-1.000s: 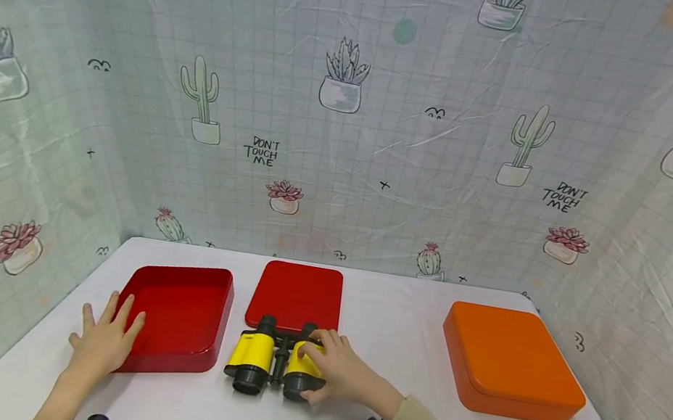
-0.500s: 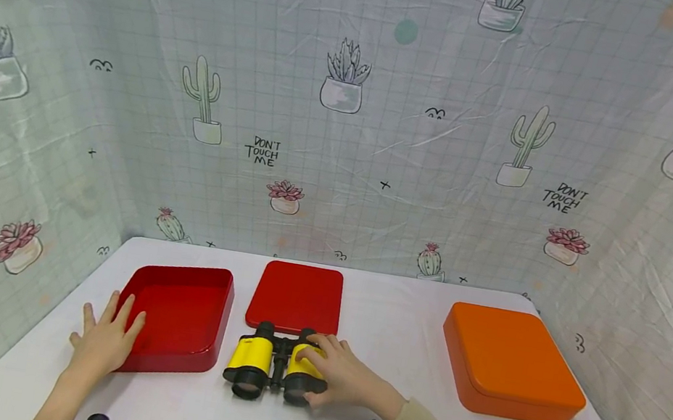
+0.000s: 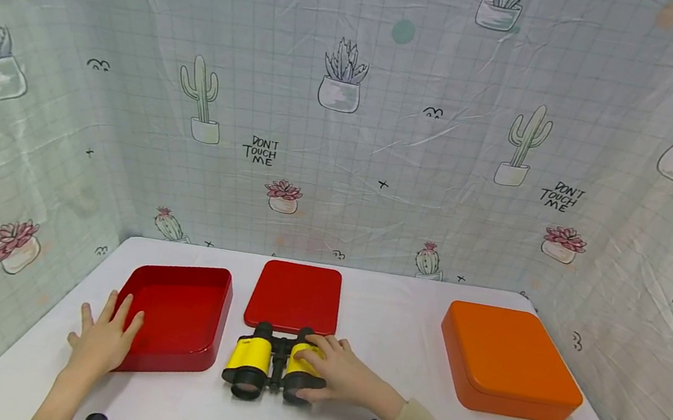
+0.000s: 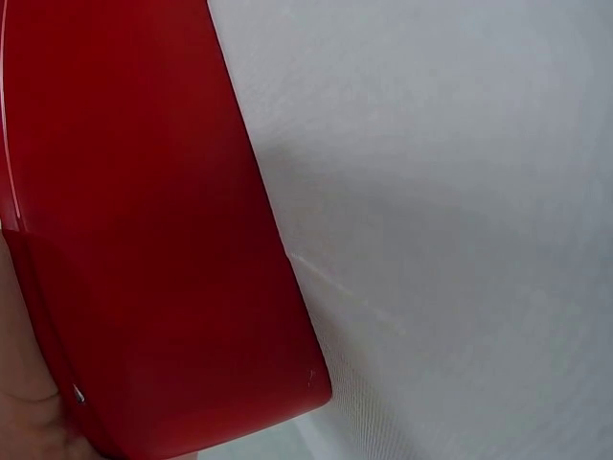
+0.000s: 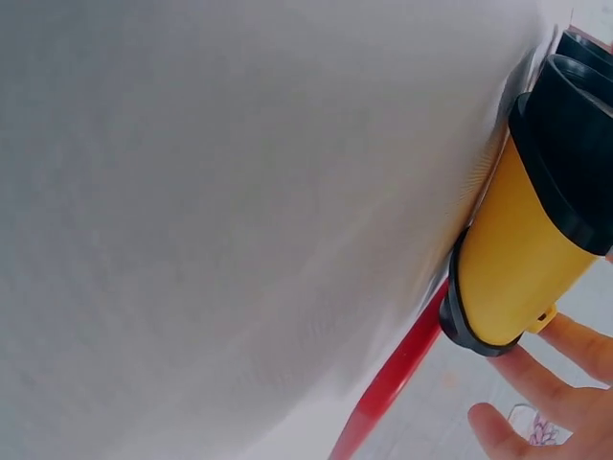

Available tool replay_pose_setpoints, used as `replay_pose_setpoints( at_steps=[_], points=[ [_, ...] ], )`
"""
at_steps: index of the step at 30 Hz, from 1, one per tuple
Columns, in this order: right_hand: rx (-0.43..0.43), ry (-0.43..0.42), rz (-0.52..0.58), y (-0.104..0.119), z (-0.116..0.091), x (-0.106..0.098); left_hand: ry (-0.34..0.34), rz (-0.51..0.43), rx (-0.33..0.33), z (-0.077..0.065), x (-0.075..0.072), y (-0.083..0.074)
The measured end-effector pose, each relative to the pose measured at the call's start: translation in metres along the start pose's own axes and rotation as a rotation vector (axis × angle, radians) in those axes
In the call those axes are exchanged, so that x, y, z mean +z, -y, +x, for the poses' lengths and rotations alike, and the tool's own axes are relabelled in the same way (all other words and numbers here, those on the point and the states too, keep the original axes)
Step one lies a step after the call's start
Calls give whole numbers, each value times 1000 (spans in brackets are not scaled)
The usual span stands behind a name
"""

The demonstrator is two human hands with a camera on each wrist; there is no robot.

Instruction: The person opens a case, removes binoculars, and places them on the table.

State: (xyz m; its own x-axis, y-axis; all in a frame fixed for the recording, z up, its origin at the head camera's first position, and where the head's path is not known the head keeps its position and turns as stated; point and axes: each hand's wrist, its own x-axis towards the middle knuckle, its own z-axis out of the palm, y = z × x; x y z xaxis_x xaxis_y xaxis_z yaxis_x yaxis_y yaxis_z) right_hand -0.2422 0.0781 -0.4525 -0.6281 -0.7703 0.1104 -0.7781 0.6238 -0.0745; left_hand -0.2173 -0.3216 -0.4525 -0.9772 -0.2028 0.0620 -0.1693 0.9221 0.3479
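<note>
Yellow and black binoculars (image 3: pixel 252 357) lie on the white table at the middle, just in front of a flat red lid (image 3: pixel 294 299). My right hand (image 3: pixel 343 376) grips their right barrel, with the thumb at the near end and the fingers over the top and far end. The right wrist view shows fingers at the far end of the yellow barrel (image 5: pixel 522 249). At the left, a red box (image 3: pixel 179 325) stands without a cover, its inside bare. My left hand (image 3: pixel 100 341) rests with spread fingers on its left rim; the left wrist view shows the box's outer wall (image 4: pixel 163 220).
A closed orange box (image 3: pixel 510 362) stands at the right of the white table (image 3: pixel 391 321). A cloth printed with cacti (image 3: pixel 343 86) hangs behind the table and along both sides.
The binoculars have slid slightly toward me with my right hand, mostly in the first half second. My left hand stays on the red box.
</note>
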Motion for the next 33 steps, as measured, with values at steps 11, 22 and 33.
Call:
replay_pose_setpoints(
  at_steps=[11,22,33],
  points=[
    [29,10,12,-1,0,0,12,-2,-2,2,0,0],
    [101,11,130,-2,-15,-4,51,-39,0,5,-3,3],
    [189,-6,246,-11,-56,-17,38,-83,80,1,-11,9]
  ],
)
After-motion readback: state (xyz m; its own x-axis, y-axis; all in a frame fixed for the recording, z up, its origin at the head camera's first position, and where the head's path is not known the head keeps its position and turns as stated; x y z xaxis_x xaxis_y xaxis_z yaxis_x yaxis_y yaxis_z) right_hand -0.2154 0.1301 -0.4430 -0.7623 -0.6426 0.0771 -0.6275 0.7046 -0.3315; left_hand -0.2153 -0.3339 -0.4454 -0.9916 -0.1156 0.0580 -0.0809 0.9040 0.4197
